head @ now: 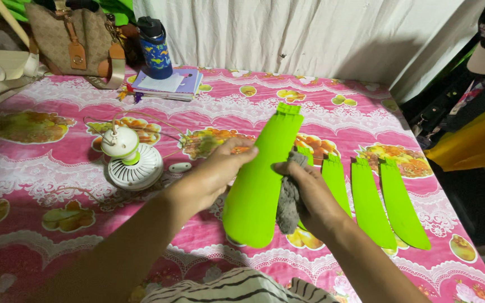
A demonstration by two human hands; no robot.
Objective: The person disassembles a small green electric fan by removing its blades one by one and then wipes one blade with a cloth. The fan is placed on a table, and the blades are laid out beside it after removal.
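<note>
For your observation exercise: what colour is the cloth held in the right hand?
Grey. The cloth in the right hand shows best in the head view.

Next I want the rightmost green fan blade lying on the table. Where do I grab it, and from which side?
Take the rightmost green blade at its narrow notched end, coming from the right. It lies flat on the tablecloth with open cloth on that side, while its left edge runs close beside the neighbouring blade. The left hand holds another blade; the right hand holds a grey rag.

Centre frame, a fan blade (262,174) is between both hands; three more blades (373,199) lie right of it, a small fan (132,160) left, a bottle (155,47) upper left
</note>
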